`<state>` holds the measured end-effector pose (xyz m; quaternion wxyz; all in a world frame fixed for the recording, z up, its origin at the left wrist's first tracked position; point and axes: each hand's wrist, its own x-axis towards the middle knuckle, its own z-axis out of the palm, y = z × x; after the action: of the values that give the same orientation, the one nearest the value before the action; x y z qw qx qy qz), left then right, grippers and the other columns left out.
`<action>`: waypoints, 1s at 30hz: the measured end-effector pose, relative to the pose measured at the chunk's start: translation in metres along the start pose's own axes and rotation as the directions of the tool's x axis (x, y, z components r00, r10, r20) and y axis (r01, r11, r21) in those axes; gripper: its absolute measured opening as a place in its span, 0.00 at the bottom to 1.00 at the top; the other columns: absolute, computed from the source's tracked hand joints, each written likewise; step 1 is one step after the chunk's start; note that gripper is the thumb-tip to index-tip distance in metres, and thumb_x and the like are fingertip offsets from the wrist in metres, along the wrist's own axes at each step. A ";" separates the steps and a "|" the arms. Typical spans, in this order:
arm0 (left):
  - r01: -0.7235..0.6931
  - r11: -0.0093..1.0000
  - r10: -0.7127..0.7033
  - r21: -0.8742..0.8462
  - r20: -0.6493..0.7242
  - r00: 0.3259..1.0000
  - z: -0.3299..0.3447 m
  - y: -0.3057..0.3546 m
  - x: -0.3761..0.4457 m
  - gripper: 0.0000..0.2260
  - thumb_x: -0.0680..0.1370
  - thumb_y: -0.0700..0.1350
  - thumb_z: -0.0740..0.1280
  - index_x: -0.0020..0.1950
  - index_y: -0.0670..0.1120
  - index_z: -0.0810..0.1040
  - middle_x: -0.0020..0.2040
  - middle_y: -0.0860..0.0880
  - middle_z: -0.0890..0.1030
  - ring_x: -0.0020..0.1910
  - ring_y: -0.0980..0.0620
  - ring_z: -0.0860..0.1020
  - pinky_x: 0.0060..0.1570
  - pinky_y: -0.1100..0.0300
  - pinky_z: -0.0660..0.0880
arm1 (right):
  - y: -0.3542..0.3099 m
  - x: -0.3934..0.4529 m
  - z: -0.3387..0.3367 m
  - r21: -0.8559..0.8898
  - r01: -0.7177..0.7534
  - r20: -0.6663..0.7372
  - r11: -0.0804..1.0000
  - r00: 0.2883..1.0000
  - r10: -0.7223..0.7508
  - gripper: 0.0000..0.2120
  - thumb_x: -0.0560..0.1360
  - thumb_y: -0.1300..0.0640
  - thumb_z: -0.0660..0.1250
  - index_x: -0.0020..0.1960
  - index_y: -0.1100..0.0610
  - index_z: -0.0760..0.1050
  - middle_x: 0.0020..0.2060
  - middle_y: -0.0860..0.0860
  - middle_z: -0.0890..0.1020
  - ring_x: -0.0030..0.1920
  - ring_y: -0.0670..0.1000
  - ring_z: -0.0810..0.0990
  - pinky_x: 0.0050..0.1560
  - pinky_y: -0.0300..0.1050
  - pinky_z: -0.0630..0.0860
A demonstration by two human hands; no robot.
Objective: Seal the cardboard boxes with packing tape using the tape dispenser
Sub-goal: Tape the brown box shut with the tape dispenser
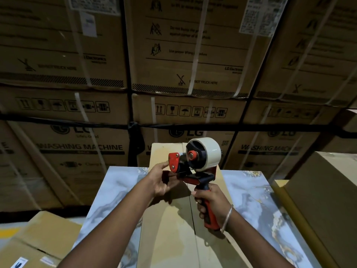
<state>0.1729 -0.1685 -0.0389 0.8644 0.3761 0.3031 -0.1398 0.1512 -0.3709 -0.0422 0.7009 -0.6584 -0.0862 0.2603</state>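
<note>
A long cardboard box [170, 219] lies lengthwise on a marbled table top [116, 190], with its centre seam running toward me. Above it I hold a red and black tape dispenser [190, 167] carrying a roll of pale tape [209, 154]. My right hand [209, 200] grips the dispenser's handle. My left hand [161, 180] is at the dispenser's red front end, fingertips touching the front plate near the tape's loose end. Whether tape is pinched between the fingers is hidden.
A wall of large stacked washing-machine cartons [185, 60] with white straps fills the background. Another plain carton [328, 200] stands at the right, against the table edge. Lower cartons [38, 240] sit at the bottom left.
</note>
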 end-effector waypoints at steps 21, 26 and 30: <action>-0.068 0.552 0.219 0.831 -0.066 0.973 0.064 0.079 0.099 0.07 0.76 0.36 0.69 0.38 0.40 0.78 0.33 0.44 0.79 0.27 0.52 0.79 0.24 0.63 0.73 | -0.006 0.055 -0.001 0.104 -0.122 -0.236 0.987 0.961 0.144 0.10 0.77 0.65 0.66 0.40 0.58 0.69 0.27 0.52 0.69 0.23 0.51 0.67 0.27 0.42 0.63; -0.099 0.427 0.345 0.899 -0.061 0.937 0.069 0.112 0.138 0.03 0.76 0.34 0.67 0.45 0.35 0.81 0.38 0.42 0.79 0.33 0.48 0.80 0.32 0.57 0.79 | -0.005 0.074 0.002 0.096 -0.121 -0.279 0.988 0.949 0.144 0.09 0.76 0.68 0.65 0.40 0.60 0.69 0.26 0.53 0.69 0.22 0.52 0.65 0.25 0.39 0.61; -0.123 0.203 0.530 0.971 -0.004 0.848 0.074 0.126 0.163 0.05 0.75 0.41 0.72 0.44 0.40 0.84 0.40 0.46 0.83 0.40 0.50 0.82 0.47 0.53 0.81 | -0.004 0.090 0.004 0.097 -0.119 -0.313 0.988 0.939 0.144 0.10 0.75 0.69 0.66 0.39 0.61 0.68 0.25 0.54 0.68 0.22 0.52 0.64 0.23 0.38 0.61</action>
<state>0.3898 -0.1402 -0.0308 0.4088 0.8866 0.2137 -0.0342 0.2266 -0.3242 -0.0582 0.7114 -0.6687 0.0828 0.1998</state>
